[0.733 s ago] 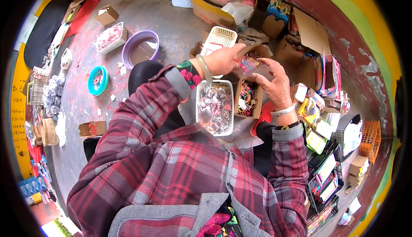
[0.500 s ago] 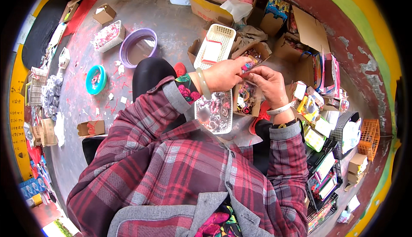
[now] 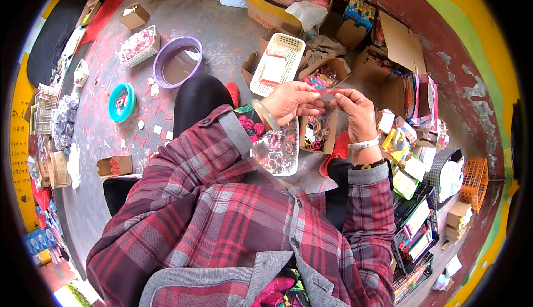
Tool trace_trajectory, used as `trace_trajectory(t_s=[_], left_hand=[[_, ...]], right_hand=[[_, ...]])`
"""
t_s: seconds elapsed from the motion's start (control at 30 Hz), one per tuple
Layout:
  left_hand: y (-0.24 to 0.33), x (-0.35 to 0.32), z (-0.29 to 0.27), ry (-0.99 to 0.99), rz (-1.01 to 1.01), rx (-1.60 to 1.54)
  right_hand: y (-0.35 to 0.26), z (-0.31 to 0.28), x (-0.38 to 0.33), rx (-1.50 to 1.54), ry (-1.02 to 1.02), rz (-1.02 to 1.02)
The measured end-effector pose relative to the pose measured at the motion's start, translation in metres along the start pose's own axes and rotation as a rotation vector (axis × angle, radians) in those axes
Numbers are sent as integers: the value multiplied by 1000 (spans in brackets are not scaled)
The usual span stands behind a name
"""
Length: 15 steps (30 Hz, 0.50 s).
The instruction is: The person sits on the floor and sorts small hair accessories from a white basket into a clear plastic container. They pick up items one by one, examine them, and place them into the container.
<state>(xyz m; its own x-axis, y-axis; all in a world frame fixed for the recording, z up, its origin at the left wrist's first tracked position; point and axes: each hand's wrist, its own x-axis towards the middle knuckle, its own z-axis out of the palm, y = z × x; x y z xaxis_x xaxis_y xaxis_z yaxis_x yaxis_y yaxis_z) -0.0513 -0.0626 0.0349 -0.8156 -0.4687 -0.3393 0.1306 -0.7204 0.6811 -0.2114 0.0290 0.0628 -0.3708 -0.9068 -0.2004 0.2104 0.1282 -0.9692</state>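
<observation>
Between my two hands stretches a thin, reddish, see-through strip [image 3: 327, 91]; its exact kind I cannot make out. My left hand [image 3: 288, 102] pinches one end between thumb and forefinger, its other fingers loosely curled. At the other end, the thumb and fingertips of my right hand [image 3: 356, 110] are closed on it. Beneath my left hand and sleeve stands a white basket [image 3: 298, 160] of small ring-shaped pieces, partly covered. Under the gap between my hands is a cardboard box [image 3: 333, 135] of colourful bands. Just beyond it, another open carton [image 3: 344, 69] contains bright pink and multicoloured pieces.
Beyond my left hand sits a cream plastic basket [image 3: 290, 43] with a white-and-red card [image 3: 273, 69]. To the left are a purple basin [image 3: 157, 65], a turquoise bowl [image 3: 131, 110] and red scraps on the floor. Cartons and a black crate [image 3: 401, 246] line the right side.
My hands have drawn apart, the left one moving left and turning over. The reddish strip now shows stretched between them. A colourful piece beside my left fingers no longer shows there.
</observation>
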Motion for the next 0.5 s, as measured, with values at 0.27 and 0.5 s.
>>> trace_trajectory(t_s=[0.27,0.5], left_hand=[[-3,6,-2,17,2,-31],[6,2,1,-18,39,12]], right_hand=[[8,-6,8,-52,47,41],[8,-9,9,-32,36,30]])
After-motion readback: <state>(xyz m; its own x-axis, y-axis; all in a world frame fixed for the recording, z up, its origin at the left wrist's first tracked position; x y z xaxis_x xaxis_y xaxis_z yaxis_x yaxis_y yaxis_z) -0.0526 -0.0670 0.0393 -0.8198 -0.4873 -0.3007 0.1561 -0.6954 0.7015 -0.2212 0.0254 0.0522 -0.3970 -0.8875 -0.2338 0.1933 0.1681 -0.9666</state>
